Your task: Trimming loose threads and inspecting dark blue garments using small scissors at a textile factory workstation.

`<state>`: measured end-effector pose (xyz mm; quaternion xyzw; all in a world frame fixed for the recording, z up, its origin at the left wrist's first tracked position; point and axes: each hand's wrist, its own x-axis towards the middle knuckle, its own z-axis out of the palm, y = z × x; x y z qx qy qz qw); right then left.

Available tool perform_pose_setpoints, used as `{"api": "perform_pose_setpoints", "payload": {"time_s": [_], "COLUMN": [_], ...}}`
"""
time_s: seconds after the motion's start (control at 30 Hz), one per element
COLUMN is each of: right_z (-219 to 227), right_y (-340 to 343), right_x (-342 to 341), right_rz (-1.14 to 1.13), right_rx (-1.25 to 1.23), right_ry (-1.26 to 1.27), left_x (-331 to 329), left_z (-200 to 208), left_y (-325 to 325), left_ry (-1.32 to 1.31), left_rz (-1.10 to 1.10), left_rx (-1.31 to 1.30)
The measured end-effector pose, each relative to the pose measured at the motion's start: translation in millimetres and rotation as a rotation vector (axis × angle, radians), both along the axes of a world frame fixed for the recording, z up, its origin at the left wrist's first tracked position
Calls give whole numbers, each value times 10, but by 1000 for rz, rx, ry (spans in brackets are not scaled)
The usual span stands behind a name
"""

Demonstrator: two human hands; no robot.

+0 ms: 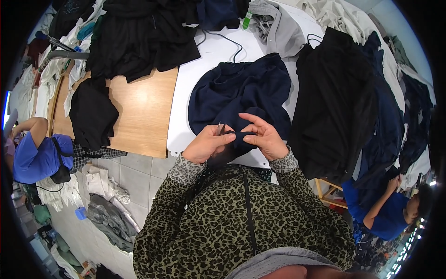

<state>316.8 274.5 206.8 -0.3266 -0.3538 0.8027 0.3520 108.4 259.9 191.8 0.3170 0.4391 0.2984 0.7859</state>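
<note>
Across the white table (183, 107) in front of me lies a navy garment (237, 90) with a gathered waistband and a dark drawstring at its far end. My left hand (204, 144) is closed, pinching the near edge of this garment between thumb and fingers. A small pointed metal tool (220, 128), which looks like thread snips, sticks up from the same hand. My right hand (268, 141) pinches the edge a short way to the right, thumb against fingers, with its index finger raised. Both hands hold the cloth just above the table's near edge.
Black garments (332, 107) are heaped to the right, and more black clothing (139, 39) lies far left. A grey garment (281, 30) with a green tag sits at the back. A wooden tabletop (141, 109) adjoins on the left. Co-workers in blue (37, 156) are at both sides.
</note>
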Motion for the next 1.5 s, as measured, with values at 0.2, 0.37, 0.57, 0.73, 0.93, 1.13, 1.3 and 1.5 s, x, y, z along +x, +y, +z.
{"api": "perform_pose_setpoints", "payload": {"time_s": [0.2,0.37,0.57,0.73,0.93,1.13,1.3,1.5], "right_z": [-70,-53,-80,18,-23,-57,-75,-134], "right_y": [-35,-58,-70,-77,-88,-101,-99,-106], "right_x": [-13,-86,-115,-140,-155,-130,-141,-99], "right_rz": [45,-141,-244,-201,-195,-205,-179,-200], "right_rx": [-22,-63,-33,15,66,60,61,66], "right_ry": [41,122,40,7,-47,-62,-59,-69], "left_x": [91,194,165,248,268,187,171,163], "left_z": [65,56,85,292,164,170,131,153], "left_y": [3,40,-58,-213,-223,-181,-156,-115], "left_ry": [138,258,597,683,717,596,619,662], "left_rz": [72,216,475,387,412,386,382,399], "left_rx": [192,380,829,1020,1072,899,917,951]}}
